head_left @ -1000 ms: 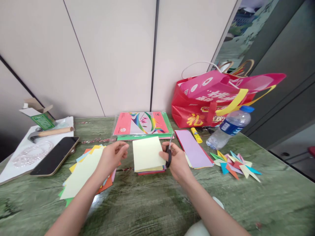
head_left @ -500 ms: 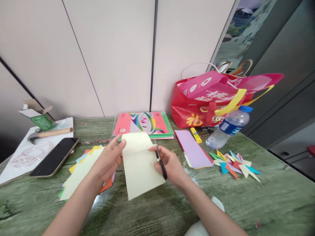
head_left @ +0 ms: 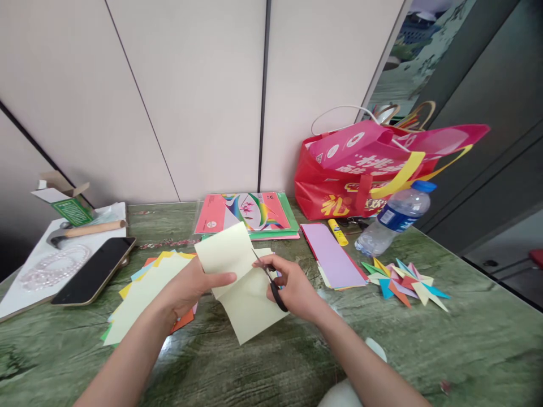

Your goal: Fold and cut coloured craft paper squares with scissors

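Observation:
My left hand (head_left: 195, 285) is closed on a pale yellow sheet of paper (head_left: 257, 311), thumb on top and the other fingers hidden behind it. The upper part of the sheet is folded up and tilted. In my right hand (head_left: 292, 282) are black-handled scissors (head_left: 271, 282), their blades lying along the right edge of the raised part. Whether the blades have cut in there I cannot tell. A fanned stack of coloured paper (head_left: 148, 291), pale yellow on top, lies under and left of my left forearm.
A paper pack (head_left: 246, 212) lies by the wall. Right of my hands are purple paper strips (head_left: 333, 254), a glue stick (head_left: 338, 232), a water bottle (head_left: 396, 217), a red bag (head_left: 331, 189) and folded paper stars (head_left: 407, 282). A phone (head_left: 95, 271) and a hammer (head_left: 89, 229) lie left.
My left hand has shifted lower and turned, thumb now across the paper. The sheet's upper part has tilted and its lower corner swung right. The scissors have moved slightly left against its edge.

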A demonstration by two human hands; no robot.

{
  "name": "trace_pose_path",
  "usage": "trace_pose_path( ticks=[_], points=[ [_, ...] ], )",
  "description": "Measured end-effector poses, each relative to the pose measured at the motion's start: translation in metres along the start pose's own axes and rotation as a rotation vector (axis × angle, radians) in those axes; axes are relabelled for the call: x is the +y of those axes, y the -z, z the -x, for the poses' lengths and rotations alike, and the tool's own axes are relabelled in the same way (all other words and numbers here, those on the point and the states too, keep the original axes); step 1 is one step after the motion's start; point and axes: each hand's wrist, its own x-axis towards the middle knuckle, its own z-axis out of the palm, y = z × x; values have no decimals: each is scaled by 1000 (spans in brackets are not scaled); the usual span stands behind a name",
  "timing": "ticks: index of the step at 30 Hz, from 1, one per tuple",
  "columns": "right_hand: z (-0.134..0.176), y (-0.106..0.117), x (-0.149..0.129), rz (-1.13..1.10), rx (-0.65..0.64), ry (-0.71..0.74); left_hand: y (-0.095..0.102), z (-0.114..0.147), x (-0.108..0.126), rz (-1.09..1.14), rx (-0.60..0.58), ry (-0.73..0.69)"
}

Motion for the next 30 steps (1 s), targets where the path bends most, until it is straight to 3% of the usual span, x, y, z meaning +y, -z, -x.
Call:
trace_pose_path(
  ticks=[5, 13, 17, 19, 23, 25, 27, 30],
  points=[
    [-1, 5, 0, 146, 11, 77, 1, -1, -3, -203, -9, 54],
    [-1, 10, 1, 275, 62, 157, -11, 2, 0, -130, -29, 84],
    [-3, 9, 7, 316, 126, 183, -15, 1, -2, -154, 55, 84],
    [-5, 10, 11, 332, 224, 190, -15, 0, -4, -168, 104, 99],
    [-4, 10, 10, 341, 579, 245, -14, -3, -8, -93, 160, 99],
    [-1, 6, 4, 265, 636, 274, -16, -5, -9, -5, 205, 42],
    [4, -1, -3, 123, 521, 227, -20, -6, -8, 93, 275, -20],
    [12, -18, -11, -229, 136, 81, -26, -6, -4, 276, 337, -89]
  ],
)
